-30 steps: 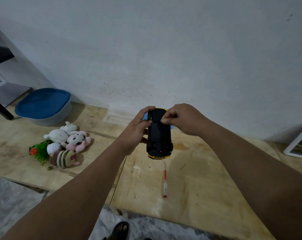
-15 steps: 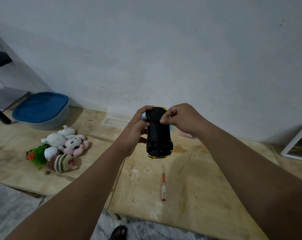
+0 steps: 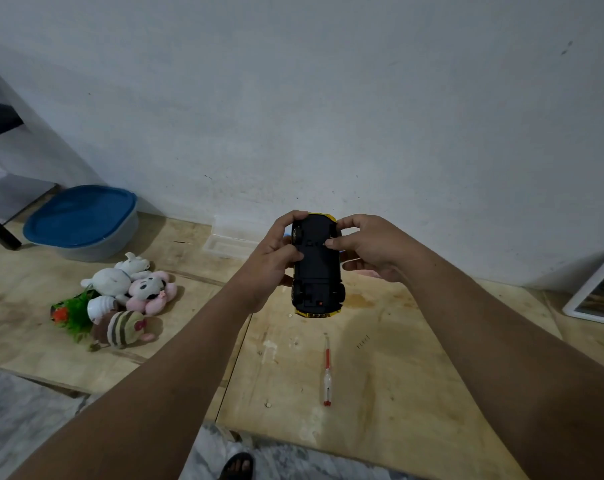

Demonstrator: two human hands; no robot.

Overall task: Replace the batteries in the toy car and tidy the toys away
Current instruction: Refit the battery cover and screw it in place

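I hold a yellow toy car [image 3: 317, 271] upside down in the air above the wooden boards, its black underside facing me. My left hand [image 3: 272, 258] grips its left side, thumb on the underside. My right hand [image 3: 369, 249] is at its right side, with the thumb and a fingertip pressed on the underside near the far end. A red and white screwdriver [image 3: 327, 374] lies on the board below the car. A pile of plush toys [image 3: 120, 299] lies at the left.
A tub with a blue lid [image 3: 82, 221] stands against the wall at the left. A clear plastic tray [image 3: 229, 239] lies by the wall behind the car. A white-framed picture [image 3: 596, 292] leans at the right. A foot in a sandal [image 3: 238, 465] is at the bottom edge.
My right hand has opened its lower fingers and shifted slightly right, its thumb still on the car's underside. The car stays held in the same place.
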